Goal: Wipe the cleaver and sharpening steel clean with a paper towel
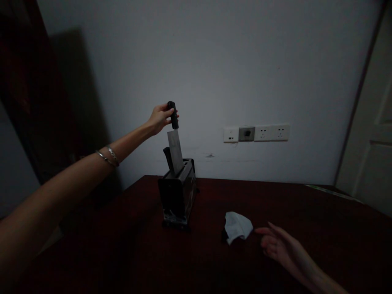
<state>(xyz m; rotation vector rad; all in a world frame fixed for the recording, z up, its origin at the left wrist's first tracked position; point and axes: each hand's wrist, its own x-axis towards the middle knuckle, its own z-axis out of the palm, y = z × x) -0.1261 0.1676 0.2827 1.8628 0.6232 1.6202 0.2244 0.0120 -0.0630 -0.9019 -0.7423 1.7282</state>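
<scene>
My left hand [162, 118] grips the black handle of a cleaver [175, 151], whose broad blade points down. The blade's lower edge meets a slot in the top of a dark knife block [174, 196]; how deep it sits is hidden. Beside the blade, a second black handle [168, 158] sticks up from the block. A crumpled white cloth or tissue [238, 226] lies on the table to the right. Just right of it is my right hand [277, 245], index finger stretched towards it and the other fingers loosely bent, holding nothing.
The dark red table [208, 261] reaches back to a pale wall. Sockets and a switch plate [257, 133] are set in the wall above it. A green-and-white strip [333, 192] lies near the back right edge, by a white door [373, 155].
</scene>
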